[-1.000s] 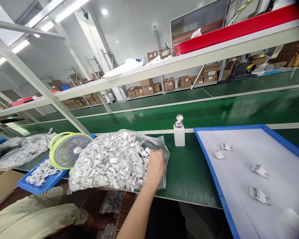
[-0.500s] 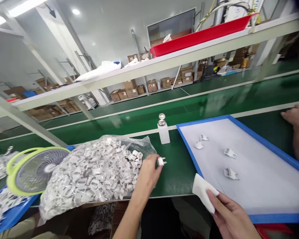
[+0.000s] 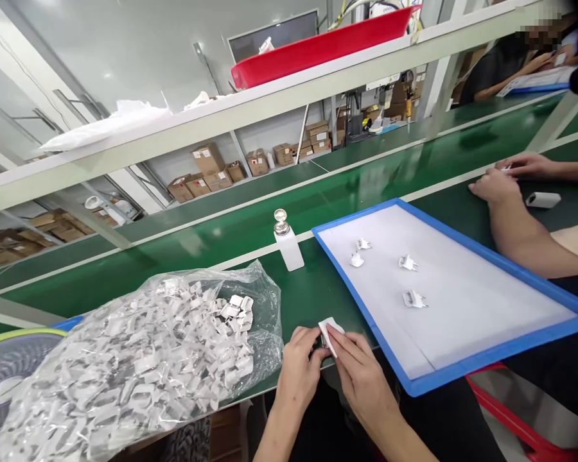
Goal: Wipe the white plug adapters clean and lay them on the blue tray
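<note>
My left hand (image 3: 298, 366) and my right hand (image 3: 361, 372) meet at the near edge of the green table (image 3: 318, 289). The left hand's fingers are closed on a small white plug part, mostly hidden. The right hand presses a folded white cloth (image 3: 328, 330) against it. To the left lies a clear plastic bag (image 3: 139, 359) full of white plug parts, its mouth facing my hands. To the right sits a blue-rimmed tray (image 3: 462, 366) with a white liner, where several white plug parts (image 3: 408, 262) lie.
A white dispenser bottle (image 3: 287, 241) with a metal cap stands behind my hands. A green-rimmed fan (image 3: 9, 378) lies at the far left. A co-worker's hands (image 3: 498, 183) rest on the table at the right, near a white cylinder (image 3: 542, 199). A shelf with a red tray (image 3: 318, 45) runs overhead.
My left hand has come out of the bag with a plug part and moved to the table's near edge. My right hand brought the cloth onto it. The view swung right.
</note>
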A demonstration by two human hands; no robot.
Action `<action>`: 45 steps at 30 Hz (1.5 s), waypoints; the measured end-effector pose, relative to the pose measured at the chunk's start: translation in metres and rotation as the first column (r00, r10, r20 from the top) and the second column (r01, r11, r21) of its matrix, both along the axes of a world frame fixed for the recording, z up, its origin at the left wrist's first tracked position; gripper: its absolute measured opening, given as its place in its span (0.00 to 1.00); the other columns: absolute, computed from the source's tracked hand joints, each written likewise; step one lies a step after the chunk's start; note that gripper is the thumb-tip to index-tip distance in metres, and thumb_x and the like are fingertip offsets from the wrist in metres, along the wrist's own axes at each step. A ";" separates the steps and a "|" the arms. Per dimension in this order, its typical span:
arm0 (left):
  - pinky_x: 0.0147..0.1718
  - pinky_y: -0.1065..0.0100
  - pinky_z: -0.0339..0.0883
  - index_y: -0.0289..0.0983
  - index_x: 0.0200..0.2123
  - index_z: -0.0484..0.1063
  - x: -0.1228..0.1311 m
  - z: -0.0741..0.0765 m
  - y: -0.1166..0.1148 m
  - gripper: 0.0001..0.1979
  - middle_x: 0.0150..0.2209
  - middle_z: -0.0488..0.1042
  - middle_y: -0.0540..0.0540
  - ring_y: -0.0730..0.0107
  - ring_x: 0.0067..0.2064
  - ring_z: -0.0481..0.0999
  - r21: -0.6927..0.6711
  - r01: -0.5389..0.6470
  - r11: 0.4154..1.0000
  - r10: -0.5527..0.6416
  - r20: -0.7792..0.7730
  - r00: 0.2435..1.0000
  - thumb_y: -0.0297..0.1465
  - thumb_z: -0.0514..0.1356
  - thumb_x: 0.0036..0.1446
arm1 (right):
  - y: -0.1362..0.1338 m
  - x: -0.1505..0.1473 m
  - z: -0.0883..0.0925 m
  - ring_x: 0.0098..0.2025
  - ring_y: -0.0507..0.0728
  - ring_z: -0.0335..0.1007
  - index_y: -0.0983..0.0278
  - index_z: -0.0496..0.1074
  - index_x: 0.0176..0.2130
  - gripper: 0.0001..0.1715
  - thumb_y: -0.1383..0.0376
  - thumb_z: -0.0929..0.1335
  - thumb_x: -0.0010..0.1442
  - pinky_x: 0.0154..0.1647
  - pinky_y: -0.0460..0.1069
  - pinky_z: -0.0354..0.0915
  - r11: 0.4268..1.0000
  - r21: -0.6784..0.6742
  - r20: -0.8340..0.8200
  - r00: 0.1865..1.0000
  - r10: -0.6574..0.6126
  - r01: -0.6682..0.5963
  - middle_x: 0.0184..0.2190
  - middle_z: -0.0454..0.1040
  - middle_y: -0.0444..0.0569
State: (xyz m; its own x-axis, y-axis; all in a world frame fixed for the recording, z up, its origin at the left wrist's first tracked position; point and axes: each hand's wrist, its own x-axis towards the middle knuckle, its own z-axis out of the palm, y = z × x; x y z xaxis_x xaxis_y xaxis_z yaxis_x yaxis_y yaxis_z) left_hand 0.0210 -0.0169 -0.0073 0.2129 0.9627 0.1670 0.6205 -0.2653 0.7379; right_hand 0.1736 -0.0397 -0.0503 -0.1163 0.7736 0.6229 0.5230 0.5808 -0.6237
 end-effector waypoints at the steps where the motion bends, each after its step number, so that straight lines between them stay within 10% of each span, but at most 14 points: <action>1: 0.42 0.64 0.72 0.39 0.47 0.78 0.000 -0.003 0.000 0.20 0.37 0.77 0.46 0.63 0.41 0.74 0.021 0.003 1.000 -0.003 0.002 1.000 0.15 0.56 0.57 | -0.004 0.002 -0.005 0.51 0.58 0.69 0.54 0.58 0.71 0.37 0.76 0.62 0.69 0.51 0.52 0.74 1.000 0.006 0.023 0.999 0.028 -0.028 0.61 0.73 0.47; 12: 0.38 0.68 0.75 0.35 0.41 0.77 0.007 -0.011 0.002 0.22 0.35 0.75 0.45 0.65 0.39 0.75 0.118 -0.022 0.993 0.022 -0.002 1.000 0.12 0.51 0.53 | -0.001 0.004 -0.012 0.43 0.59 0.69 0.52 0.47 0.74 0.42 0.78 0.61 0.69 0.44 0.56 0.77 1.000 0.012 0.082 0.997 0.016 -0.017 0.62 0.72 0.51; 30: 0.39 0.66 0.74 0.38 0.42 0.77 0.009 -0.011 0.002 0.21 0.36 0.77 0.46 0.66 0.39 0.77 0.120 -0.094 0.988 0.096 -0.009 0.995 0.13 0.54 0.52 | -0.012 -0.002 -0.007 0.53 0.62 0.71 0.62 0.68 0.65 0.26 0.72 0.60 0.72 0.51 0.59 0.74 0.973 -0.098 -0.156 0.962 -0.223 0.210 0.56 0.76 0.56; 39: 0.39 0.68 0.74 0.38 0.42 0.78 0.008 -0.010 0.001 0.24 0.37 0.77 0.46 0.67 0.40 0.76 0.120 -0.071 0.990 0.067 0.037 0.997 0.11 0.51 0.49 | 0.002 -0.008 0.000 0.44 0.62 0.68 0.62 0.71 0.62 0.25 0.70 0.59 0.72 0.47 0.60 0.72 0.987 -0.161 -0.122 0.993 -0.009 -0.011 0.55 0.77 0.55; 45: 0.36 0.68 0.77 0.37 0.46 0.78 0.008 -0.004 -0.005 0.26 0.39 0.78 0.43 0.67 0.39 0.78 0.176 -0.065 0.982 0.050 0.084 0.995 0.13 0.49 0.51 | 0.015 -0.008 0.033 0.40 0.61 0.66 0.61 0.80 0.44 0.22 0.65 0.58 0.72 0.43 0.57 0.66 0.947 -0.316 -0.218 0.976 -0.010 -0.061 0.39 0.79 0.55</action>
State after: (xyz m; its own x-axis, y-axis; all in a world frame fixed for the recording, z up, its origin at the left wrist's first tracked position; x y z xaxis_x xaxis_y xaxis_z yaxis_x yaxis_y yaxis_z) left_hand 0.0288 -0.0221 -0.0111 0.1374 0.9261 0.3513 0.5804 -0.3626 0.7291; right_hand 0.1660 -0.0249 -0.0175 -0.0302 0.9339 0.3563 0.3438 0.3444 -0.8736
